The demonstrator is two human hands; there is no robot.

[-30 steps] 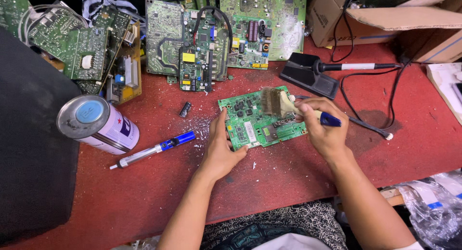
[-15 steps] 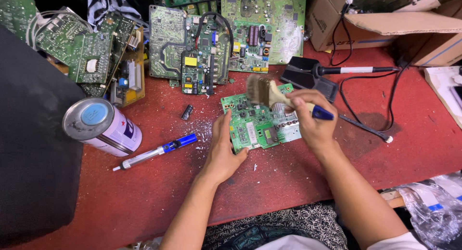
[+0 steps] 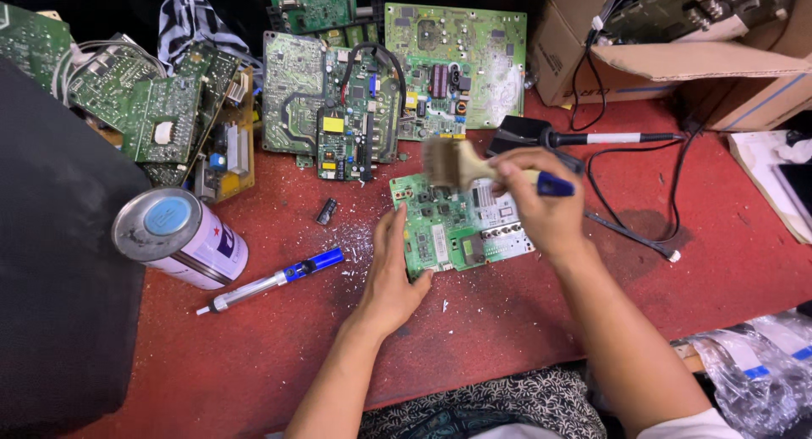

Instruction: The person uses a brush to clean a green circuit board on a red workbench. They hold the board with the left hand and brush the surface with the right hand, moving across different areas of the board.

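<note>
A small green circuit board (image 3: 448, 232) lies flat on the red work surface (image 3: 254, 354). My left hand (image 3: 393, 266) presses on its left edge, fingers spread along the side. My right hand (image 3: 541, 204) grips a paintbrush (image 3: 461, 164) with a pale wooden ferrule and a blue handle end; its blurred bristles hover over the board's upper left part. White dust and flakes (image 3: 359, 236) are scattered on the surface just left of the board.
A spray can (image 3: 178, 236) stands at the left beside a blue-tipped metal pen-like tool (image 3: 271, 280). Several larger circuit boards (image 3: 347, 109) lie at the back. A soldering iron with its stand and cable (image 3: 584, 139), cardboard boxes (image 3: 677, 50), and a black panel (image 3: 51, 261) surround the area.
The brush in my right hand has swept from the board's right part up toward its upper left. My left hand stays on the board's left edge.
</note>
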